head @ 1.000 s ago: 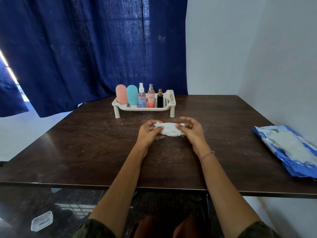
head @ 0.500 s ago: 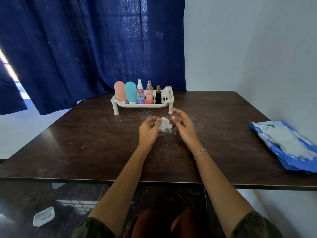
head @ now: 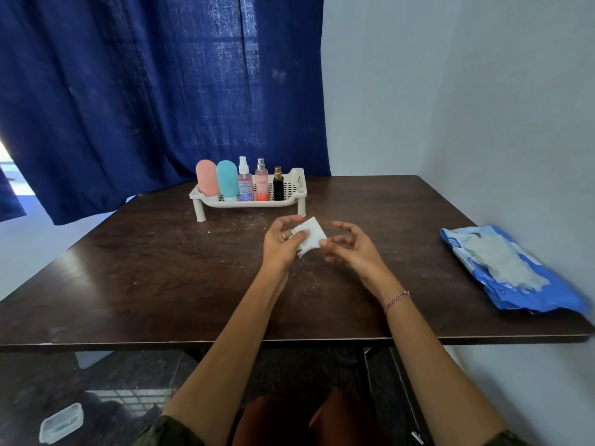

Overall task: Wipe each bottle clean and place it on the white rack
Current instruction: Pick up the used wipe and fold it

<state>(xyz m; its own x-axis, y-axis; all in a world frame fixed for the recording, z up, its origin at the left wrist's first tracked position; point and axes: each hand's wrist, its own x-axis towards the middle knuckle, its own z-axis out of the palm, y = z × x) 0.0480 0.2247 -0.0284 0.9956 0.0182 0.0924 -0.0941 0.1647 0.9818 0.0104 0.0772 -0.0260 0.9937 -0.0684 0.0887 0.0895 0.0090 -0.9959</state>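
Five bottles [head: 246, 188] stand upright in a row on the white rack [head: 257, 203] at the far side of the dark table [head: 161, 284], just as they did a second ago. From the left they are a pink bottle [head: 207, 179], a teal bottle [head: 227, 181], a clear spray bottle [head: 244, 175], an orange spray bottle [head: 261, 183] and a small black bottle [head: 278, 189]. The right end of the rack holds nothing.

What has changed is the white wipe [head: 310, 235]. A second ago both hands held it stretched out between them, and half a second ago it was bunched up between the fingertips. Now it is a small folded pad held above the table in front of the rack. The left hand [head: 281, 246], which wears a ring, pinches it between thumb and fingers. The right hand [head: 352, 249] has drawn a little to the right; its fingers are spread and loosely bent and grasp nothing, with only the thumb tip at the wipe's right edge. A beaded bracelet [head: 397, 299] sits on that wrist.

A blue wipes packet [head: 515, 278] lies at the table's right edge, unmoved. A blue curtain [head: 145, 91] hangs behind the rack, and a clear plastic box [head: 61, 421] lies on the floor.
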